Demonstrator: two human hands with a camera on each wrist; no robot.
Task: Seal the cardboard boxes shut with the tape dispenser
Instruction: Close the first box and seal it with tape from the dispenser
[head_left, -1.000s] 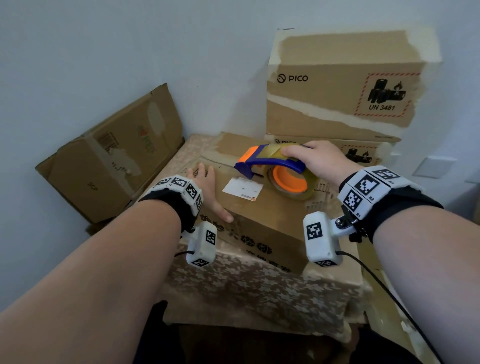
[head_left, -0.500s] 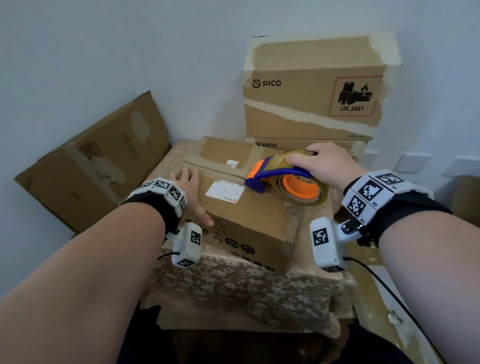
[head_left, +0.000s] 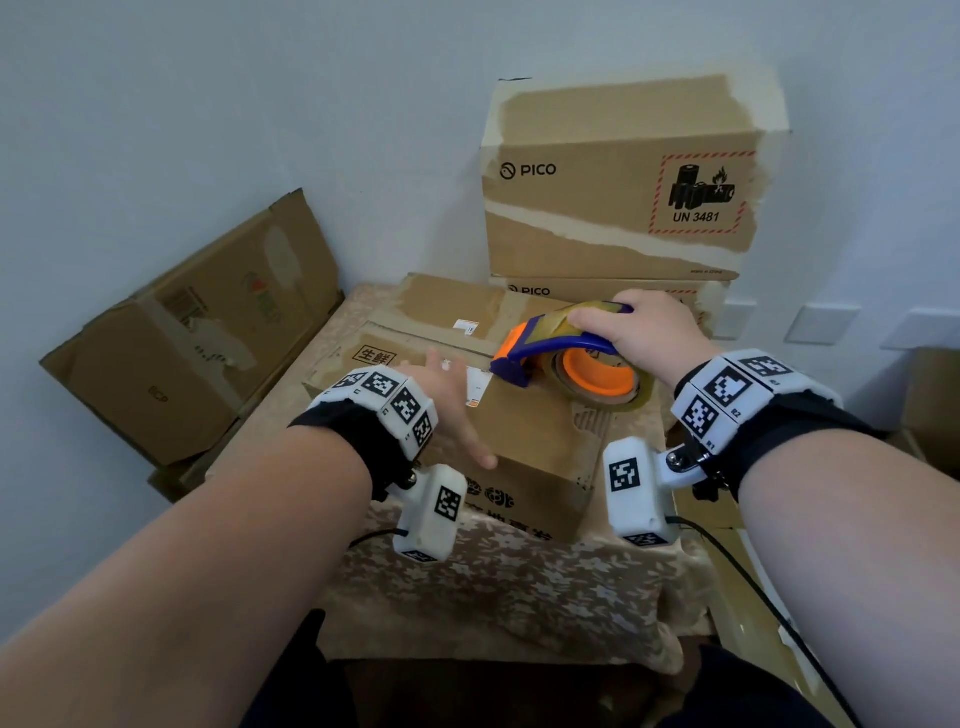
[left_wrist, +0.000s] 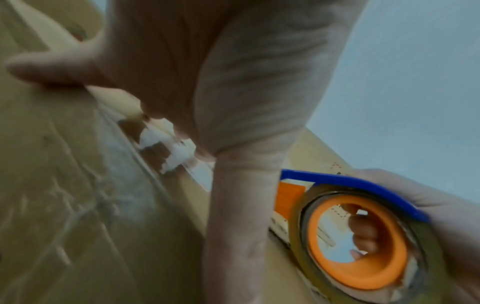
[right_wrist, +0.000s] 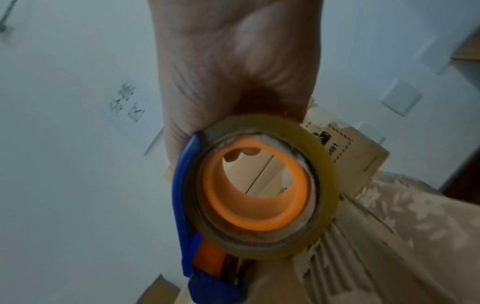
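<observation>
Head view, change: the left hand (head_left: 447, 400) has slid toward the middle of the box (head_left: 519, 436) since half a second ago, and now lies close beside the dispenser (head_left: 566, 353); the dispenser itself has barely shifted.
Head view, hands: left fingers are straight and flat on the box top; the right hand (head_left: 639, 332) is curled over the dispenser's roll and blue frame.
Head view, meaning: judged from this, the left hand is bracing the flaps so the tape can be drawn along the seam; the strip is not yet laid.
Head view, place: the box sits on a bench (head_left: 498, 587) under a flowered cloth, the dispenser's nose touching its top.
Head view, writing: two stacked boxes (head_left: 613, 208) behind read "PICO"; the upper has a red-hatched battery label, "UN 3481". The box top bears a framed "生鮮" stamp and a white sticker too small to read.
Left wrist view: blurred; the palm (left_wrist: 221, 82) seems to press torn white label scraps at the seam, the dispenser's orange core (left_wrist: 358, 242) just beside.
Right wrist view: fingers (right_wrist: 233, 61) clench the roll (right_wrist: 259, 185); a label ending "3481" shows partly behind.
</observation>
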